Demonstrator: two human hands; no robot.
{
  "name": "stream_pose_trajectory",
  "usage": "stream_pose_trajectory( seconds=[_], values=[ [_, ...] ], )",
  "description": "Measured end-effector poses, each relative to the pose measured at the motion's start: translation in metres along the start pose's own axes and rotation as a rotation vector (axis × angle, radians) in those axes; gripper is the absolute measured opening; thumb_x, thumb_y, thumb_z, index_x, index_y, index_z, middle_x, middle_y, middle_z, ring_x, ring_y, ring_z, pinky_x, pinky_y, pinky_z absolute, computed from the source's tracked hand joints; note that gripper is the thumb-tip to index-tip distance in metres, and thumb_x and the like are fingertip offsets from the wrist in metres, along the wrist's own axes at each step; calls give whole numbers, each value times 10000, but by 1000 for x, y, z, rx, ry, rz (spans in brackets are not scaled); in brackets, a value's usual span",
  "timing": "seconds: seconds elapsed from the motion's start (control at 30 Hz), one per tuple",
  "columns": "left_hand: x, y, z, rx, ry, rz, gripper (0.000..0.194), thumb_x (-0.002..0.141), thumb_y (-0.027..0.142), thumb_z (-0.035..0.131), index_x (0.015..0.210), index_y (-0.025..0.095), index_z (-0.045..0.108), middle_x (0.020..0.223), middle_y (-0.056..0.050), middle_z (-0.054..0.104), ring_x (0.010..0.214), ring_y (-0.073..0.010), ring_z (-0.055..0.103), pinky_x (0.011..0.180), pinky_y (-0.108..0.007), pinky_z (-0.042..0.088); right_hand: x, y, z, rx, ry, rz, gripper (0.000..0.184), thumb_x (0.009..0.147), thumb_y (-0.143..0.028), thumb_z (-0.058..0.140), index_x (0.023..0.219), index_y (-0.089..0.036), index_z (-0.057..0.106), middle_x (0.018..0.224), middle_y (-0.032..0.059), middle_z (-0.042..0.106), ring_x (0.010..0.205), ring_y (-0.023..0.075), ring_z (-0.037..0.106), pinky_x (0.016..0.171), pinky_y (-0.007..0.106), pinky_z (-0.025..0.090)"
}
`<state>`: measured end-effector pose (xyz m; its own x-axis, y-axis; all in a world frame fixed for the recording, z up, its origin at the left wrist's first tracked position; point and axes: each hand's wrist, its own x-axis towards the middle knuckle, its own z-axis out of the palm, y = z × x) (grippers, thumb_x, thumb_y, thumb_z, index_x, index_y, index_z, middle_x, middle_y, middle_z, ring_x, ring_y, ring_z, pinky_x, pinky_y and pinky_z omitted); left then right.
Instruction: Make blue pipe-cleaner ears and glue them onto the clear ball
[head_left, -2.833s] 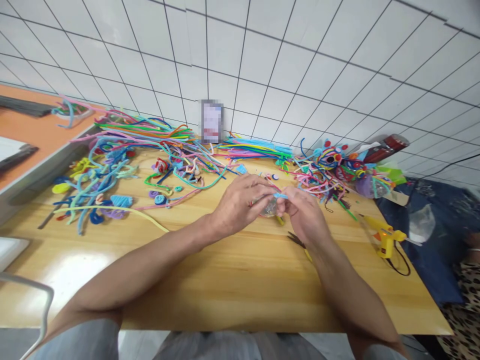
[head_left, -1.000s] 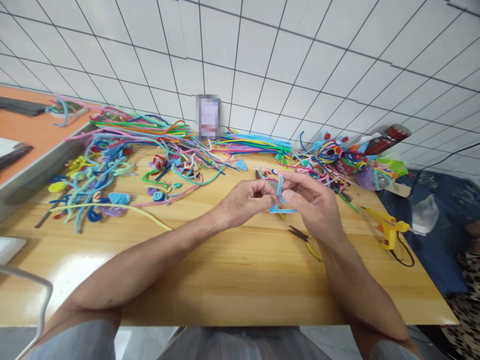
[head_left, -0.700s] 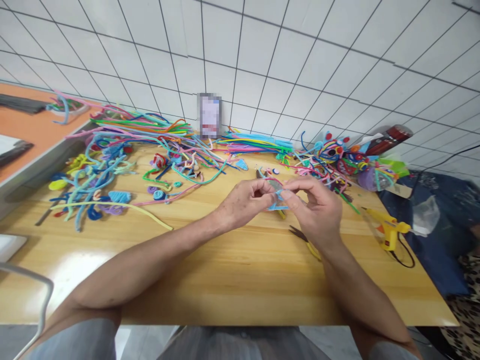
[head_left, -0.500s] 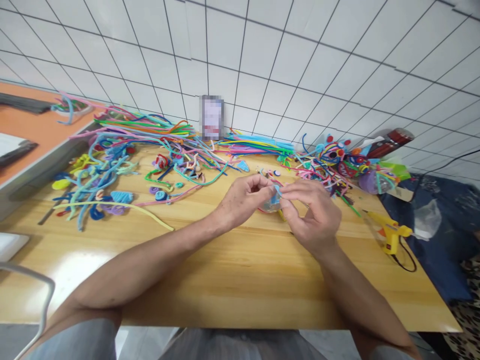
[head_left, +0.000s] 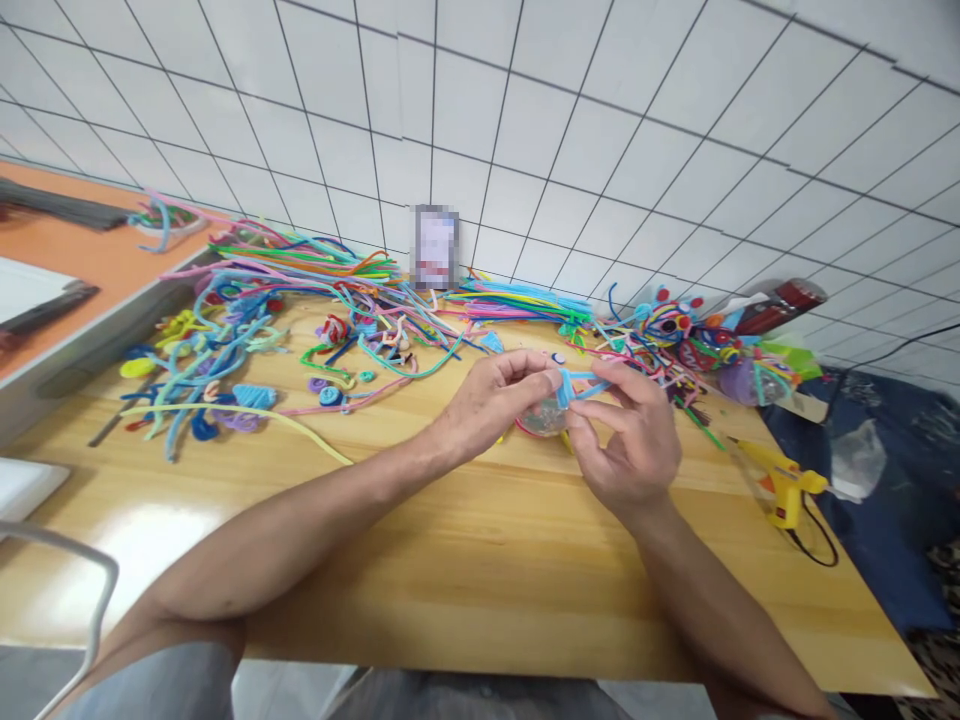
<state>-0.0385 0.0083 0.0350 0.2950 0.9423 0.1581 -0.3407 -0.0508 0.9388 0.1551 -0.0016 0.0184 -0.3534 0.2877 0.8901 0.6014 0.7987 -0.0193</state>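
A light blue pipe cleaner (head_left: 566, 388), bent into a small angular shape, is held between my two hands above the middle of the table. My left hand (head_left: 501, 400) pinches its left end between thumb and forefinger. At the right, my right hand (head_left: 630, 430) grips the strand that sticks out, fingertips closed on it. Below and behind the fingers sits a clear round object (head_left: 544, 418) with a reddish rim, partly covered by my left hand; I cannot tell exactly what it is.
Loose pipe cleaners (head_left: 217, 340) and coiled pieces lie at the left. A phone (head_left: 436, 245) leans on the tiled wall between bundles of pipe cleaners (head_left: 525, 300). Colourful figures (head_left: 675, 325) stand at the back right. A yellow glue gun (head_left: 784, 485) lies near the right edge.
The blue strand between my hands shows more now, with a length stretching to my right fingers. My right hand's fingers have spread a little. The whole view has shifted slightly.
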Motion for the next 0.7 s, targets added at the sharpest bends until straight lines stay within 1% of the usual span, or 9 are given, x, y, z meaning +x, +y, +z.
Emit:
stream_pose_trajectory(
  seconds=[0.1,0.2,0.37,0.5,0.6,0.7],
  values=[
    [1,-1,1,-14,-1,-14,478,731,580,901,829,152,711,750,3,649,672,-112,544,658,-264,456,-1,0,1,12,-2,-13,359,846,-24,755,1107,-260,687,1306,111,720,1181,293,742,907,475,690],
    [2,-2,0,-20,2,-24,477,692,552,938,795,148,706,724,8,646,652,-102,529,648,-258,447,-1,0,2,18,-2,-11,370,839,-26,746,1103,-279,686,1317,93,729,1179,287,746,895,465,693],
    [3,-3,-2,22,26,-30,448,734,549,897,750,155,686,653,24,604,603,-93,501,603,-245,405,0,1,3,20,-17,-6,381,801,-16,747,1072,-279,697,1362,95,716,1209,305,733,926,481,666],
    [3,-2,-2,22,57,-37,422,723,527,898,742,160,691,626,29,580,585,-95,479,584,-250,386,1,2,2,47,-36,40,349,810,-77,759,1067,-304,702,1377,89,690,1229,324,706,956,526,626],
    [4,-1,-1,9,61,-27,406,718,510,897,733,162,689,619,32,577,583,-95,479,596,-255,397,-1,3,1,85,-15,110,268,842,-164,749,1062,-307,696,1329,90,686,1194,325,696,946,540,601],
    [4,-1,0,-1,80,-34,390,716,494,893,728,165,683,611,36,573,577,-95,482,599,-255,408,-3,4,3,177,81,266,153,880,-235,730,1017,-283,683,1154,83,682,1096,297,680,939,526,579]
  ],
)
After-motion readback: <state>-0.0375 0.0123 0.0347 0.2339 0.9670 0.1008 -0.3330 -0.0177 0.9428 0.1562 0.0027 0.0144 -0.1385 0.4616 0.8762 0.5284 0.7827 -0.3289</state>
